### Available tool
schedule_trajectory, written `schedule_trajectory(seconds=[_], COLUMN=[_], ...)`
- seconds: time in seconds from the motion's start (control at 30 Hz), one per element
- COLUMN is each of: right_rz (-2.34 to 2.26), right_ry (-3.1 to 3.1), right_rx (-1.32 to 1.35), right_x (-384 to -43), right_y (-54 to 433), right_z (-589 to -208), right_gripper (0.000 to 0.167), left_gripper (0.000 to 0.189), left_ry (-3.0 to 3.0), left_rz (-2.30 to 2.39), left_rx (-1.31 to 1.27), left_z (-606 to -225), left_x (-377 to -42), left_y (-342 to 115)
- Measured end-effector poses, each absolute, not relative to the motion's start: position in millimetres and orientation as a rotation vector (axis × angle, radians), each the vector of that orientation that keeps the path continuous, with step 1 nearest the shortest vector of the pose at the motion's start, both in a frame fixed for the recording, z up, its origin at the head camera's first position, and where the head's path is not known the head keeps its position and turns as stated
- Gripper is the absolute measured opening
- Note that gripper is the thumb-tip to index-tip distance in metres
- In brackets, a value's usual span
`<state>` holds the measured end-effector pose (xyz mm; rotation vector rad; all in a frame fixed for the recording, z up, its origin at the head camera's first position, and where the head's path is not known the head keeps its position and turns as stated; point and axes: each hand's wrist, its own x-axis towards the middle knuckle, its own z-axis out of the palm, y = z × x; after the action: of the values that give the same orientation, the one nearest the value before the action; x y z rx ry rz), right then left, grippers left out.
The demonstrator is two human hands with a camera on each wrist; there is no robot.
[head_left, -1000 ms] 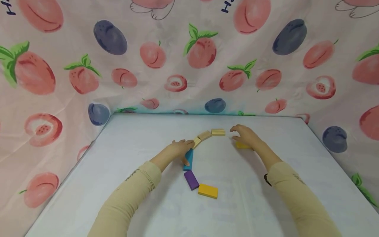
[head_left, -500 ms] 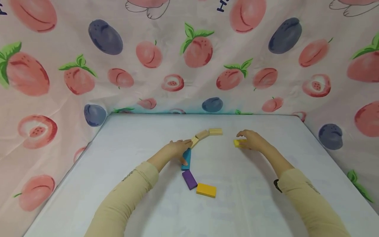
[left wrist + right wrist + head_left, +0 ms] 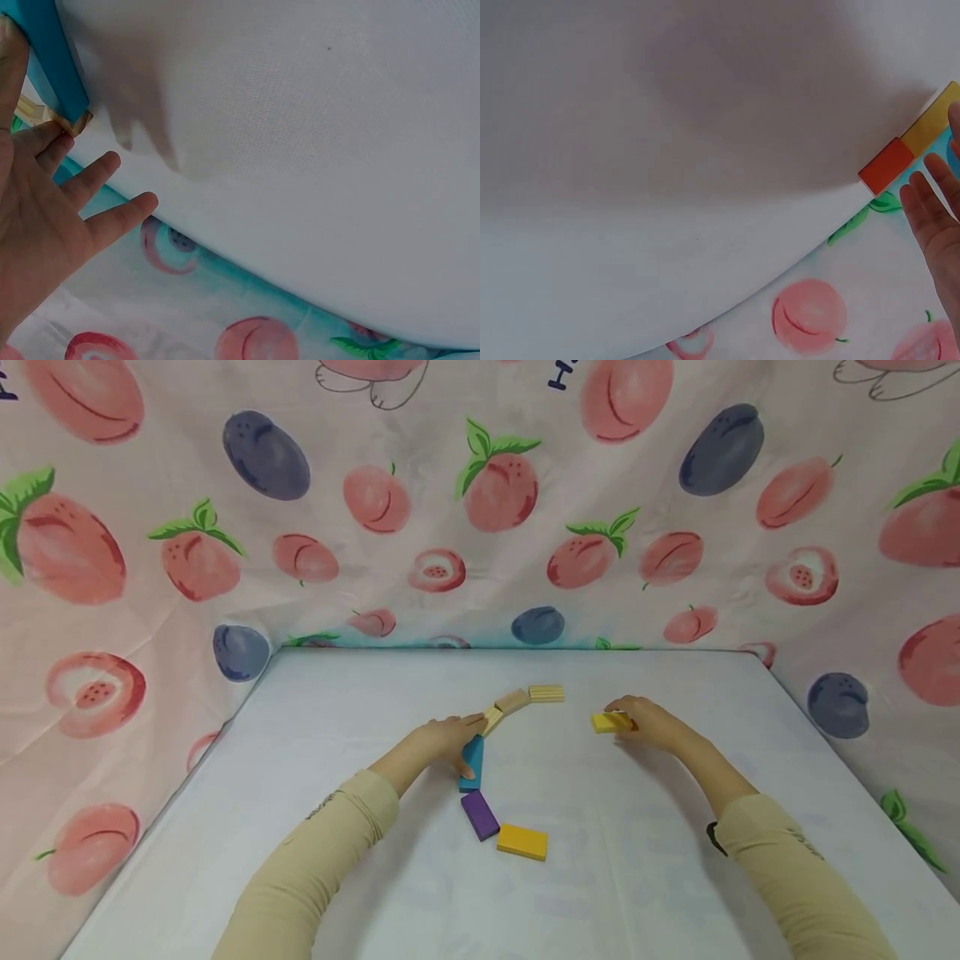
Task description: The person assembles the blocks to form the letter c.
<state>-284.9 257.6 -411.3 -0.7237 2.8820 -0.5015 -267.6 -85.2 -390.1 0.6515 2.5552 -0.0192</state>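
My left hand (image 3: 444,739) lies beside the blue block (image 3: 472,783), its thumb on the block and its fingers straight and spread. In the left wrist view its fingertips touch a plain wooden block (image 3: 73,124) at the blue block's end. At the right, my right hand (image 3: 651,723) reaches over a yellow block (image 3: 606,723) that has a red block (image 3: 886,166) end to end with it. Its extended fingers lie alongside these two in the right wrist view. The thumb is hidden there, and contact is unclear.
Two more wooden blocks, one smooth (image 3: 512,701) and one ridged (image 3: 546,693), continue the curve at the back. A purple block (image 3: 480,815) and another yellow block (image 3: 522,842) carry it toward the front. Fruit-patterned cloth (image 3: 442,510) hangs behind the white table (image 3: 360,685).
My right hand has moved down and slightly right, uncovering more of the yellow block and the red end. The head view has shifted a little; my left hand keeps its place on the blocks.
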Motion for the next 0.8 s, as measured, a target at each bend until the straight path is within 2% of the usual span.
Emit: schedule_trajectory(seconds=[0.8], right_rz=[-0.439], right_ry=[2.877], right_rx=[-0.733], right_x=[-295.4], right_y=[258.5], right_z=[-419.8], right_gripper=[0.038], left_gripper=[0.093], left_ry=[2.561], left_rz=[-0.038], left_rx=[0.632], left_z=[-389.6], left_x=[-265.0], left_y=[-84.6])
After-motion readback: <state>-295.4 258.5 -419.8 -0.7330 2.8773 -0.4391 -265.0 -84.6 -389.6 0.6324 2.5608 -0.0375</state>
